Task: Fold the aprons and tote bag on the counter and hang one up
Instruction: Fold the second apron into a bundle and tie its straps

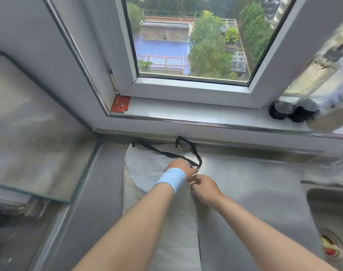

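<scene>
A pale grey-white apron lies flat on the steel counter below the window, its black neck strap looping up toward the back edge. My left hand, with a blue wrap on its wrist, pinches the strap's lower end at the apron's top. My right hand sits right beside it, fingers curled and pinching the apron's edge. The exact fingertip contact is partly hidden behind the left hand. More pale fabric runs down toward me between my forearms.
A glass-topped stove fills the left side. A steel sink with scraps in its drain sits at the right. On the window sill lie a red card and dark-capped bottles.
</scene>
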